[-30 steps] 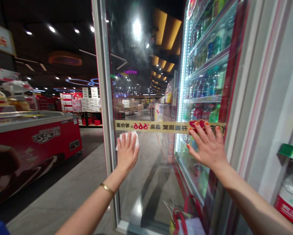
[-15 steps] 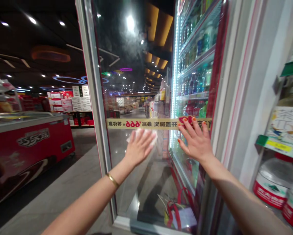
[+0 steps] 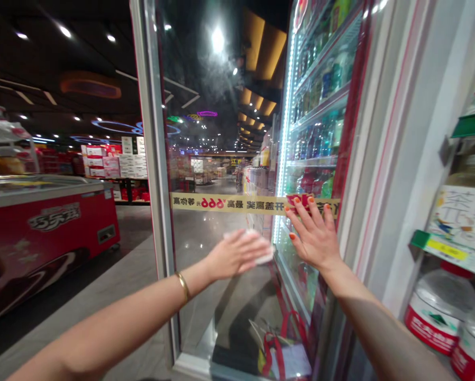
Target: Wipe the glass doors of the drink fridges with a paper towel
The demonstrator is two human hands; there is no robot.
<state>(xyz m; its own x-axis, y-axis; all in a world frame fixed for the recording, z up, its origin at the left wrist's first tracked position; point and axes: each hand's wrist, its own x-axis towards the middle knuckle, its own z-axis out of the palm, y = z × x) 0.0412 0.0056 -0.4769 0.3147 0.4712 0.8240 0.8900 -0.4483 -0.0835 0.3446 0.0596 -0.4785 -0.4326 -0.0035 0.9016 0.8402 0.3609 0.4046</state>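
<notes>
A framed glass door (image 3: 200,312) stands in front of me, with a yellow strip (image 3: 237,203) of mirrored lettering across it. My left hand (image 3: 235,256), a gold bangle (image 3: 182,286) near its wrist, presses a folded white cloth (image 3: 267,257) flat to the glass just below that strip. Most of the cloth is hidden under the palm and fingers. To the right, my right hand (image 3: 317,239) lies with spread fingers on the pane, its orange-nailed fingertips over the strip's red print; nothing is held in it.
Through or in the glass shows a lit drinks cooler (image 3: 317,114) with bottles. A bag with red handles (image 3: 275,354) appears low behind the pane. Left stands a red chest freezer (image 3: 51,227); at right are shelves with large bottles (image 3: 439,312) and a price rail (image 3: 447,247).
My left hand has slid right and down across the glass with the cloth, its fingers turning to point rightward. The right hand stays on the same part of the pane.
</notes>
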